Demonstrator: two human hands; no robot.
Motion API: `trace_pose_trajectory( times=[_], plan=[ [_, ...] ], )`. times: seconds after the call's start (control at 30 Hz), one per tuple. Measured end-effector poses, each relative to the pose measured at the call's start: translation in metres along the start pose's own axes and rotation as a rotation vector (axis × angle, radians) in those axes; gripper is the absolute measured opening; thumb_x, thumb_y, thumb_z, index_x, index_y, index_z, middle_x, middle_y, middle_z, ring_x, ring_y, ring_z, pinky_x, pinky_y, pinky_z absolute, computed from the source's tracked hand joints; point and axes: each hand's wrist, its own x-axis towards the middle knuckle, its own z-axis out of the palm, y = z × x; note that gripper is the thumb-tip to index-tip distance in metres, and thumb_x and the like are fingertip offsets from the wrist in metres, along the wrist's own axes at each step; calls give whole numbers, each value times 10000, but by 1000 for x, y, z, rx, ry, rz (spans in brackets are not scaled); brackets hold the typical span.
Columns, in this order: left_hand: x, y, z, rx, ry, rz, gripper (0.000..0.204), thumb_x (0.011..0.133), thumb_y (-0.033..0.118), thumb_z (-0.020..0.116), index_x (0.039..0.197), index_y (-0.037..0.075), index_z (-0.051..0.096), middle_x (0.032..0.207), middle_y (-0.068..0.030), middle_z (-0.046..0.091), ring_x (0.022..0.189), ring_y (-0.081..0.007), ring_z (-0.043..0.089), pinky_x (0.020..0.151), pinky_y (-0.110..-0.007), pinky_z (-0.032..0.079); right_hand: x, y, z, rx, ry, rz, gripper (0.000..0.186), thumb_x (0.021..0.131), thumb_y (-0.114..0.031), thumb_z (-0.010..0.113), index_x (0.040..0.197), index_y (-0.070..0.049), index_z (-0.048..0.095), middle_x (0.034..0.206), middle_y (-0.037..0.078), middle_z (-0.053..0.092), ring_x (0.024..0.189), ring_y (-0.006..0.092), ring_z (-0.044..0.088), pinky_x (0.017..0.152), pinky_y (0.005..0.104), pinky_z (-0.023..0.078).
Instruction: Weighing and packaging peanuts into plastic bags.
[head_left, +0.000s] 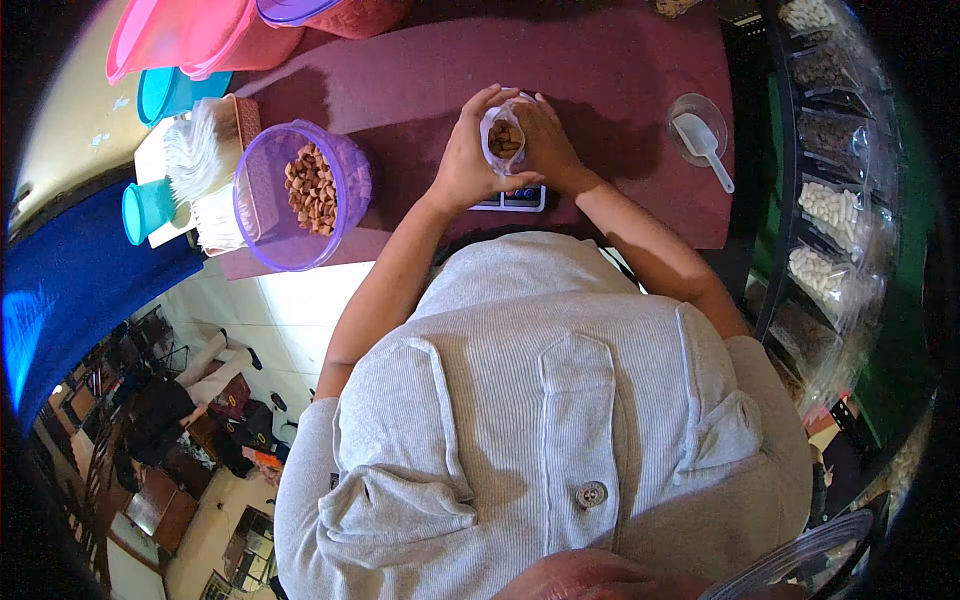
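My left hand (468, 150) and my right hand (550, 145) are curled around a small clear plastic bag (505, 138) of brown pieces, held over a digital scale (520, 200) on the maroon table (620, 80). To the left stands a purple-rimmed tub (352, 190) with brown chunky pieces (310, 195) in it. On the right, a white scoop (700, 140) rests in a clear round container (690, 105). The scale is mostly hidden behind the bag and my hands.
Pink containers (170, 30) and turquoise tubs (145, 210) line the back left, beside a pile of clear bags (190, 150). A rack of hanging packets (830, 210) runs along the right. A person (170, 410) in dark clothes is at the lower left, beyond the table.
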Motion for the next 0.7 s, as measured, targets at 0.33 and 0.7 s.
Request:
trace_pose_trajectory(
  times=[0.33, 0.7],
  plan=[
    [-6, -3, -9, -6, -8, 65, 1361, 449, 435, 956, 1479, 38, 160, 1472, -199, 374, 1358, -339, 397, 1122, -430, 337, -20, -21, -58, -111, 118, 51, 911, 681, -383, 832, 1394, -52, 372, 1424, 171, 441, 1360, 365, 371, 1131, 518, 247],
    [-18, -15, -39, -55, 61, 71, 1421, 459, 344, 963, 1531, 133, 54, 1575, -178, 192, 1445, -348, 227, 1180, -487, 208, -149, 44, -211, -798, 549, 967, 671, 776, -444, 734, 1283, -96, 464, 1274, 180, 471, 1216, 397, 422, 961, 533, 383]
  ],
)
